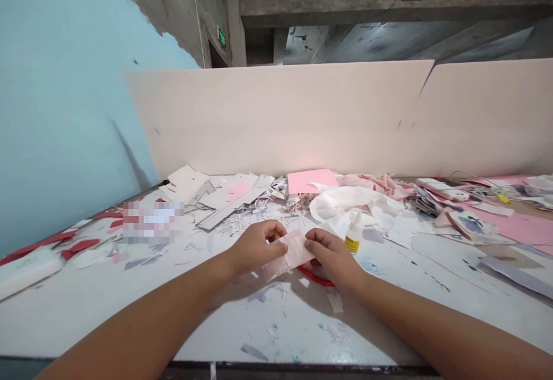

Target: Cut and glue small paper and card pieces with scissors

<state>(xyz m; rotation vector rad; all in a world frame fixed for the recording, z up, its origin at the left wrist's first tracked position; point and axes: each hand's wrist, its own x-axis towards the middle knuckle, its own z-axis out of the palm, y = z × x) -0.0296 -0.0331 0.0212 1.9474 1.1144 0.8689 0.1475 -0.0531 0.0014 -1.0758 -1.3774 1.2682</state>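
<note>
Both of my hands hold a small pale pink piece of paper (288,256) just above the white table (129,305). My left hand (254,246) pinches its left edge with fingers curled. My right hand (330,253) grips its right edge, fingers closed. Under my right hand a red curved object (317,277) lies on the table, partly hidden. A small glue bottle with a yellow label (353,236) stands just beyond my right hand.
Paper scraps, white and grey card strips (224,198), a pink sheet (309,180), crumpled white paper (345,201) and pink cloth (380,184) litter the far table. A tall cardboard panel (302,115) stands behind. Red scraps (78,246) lie left; pink sheets (518,227) right.
</note>
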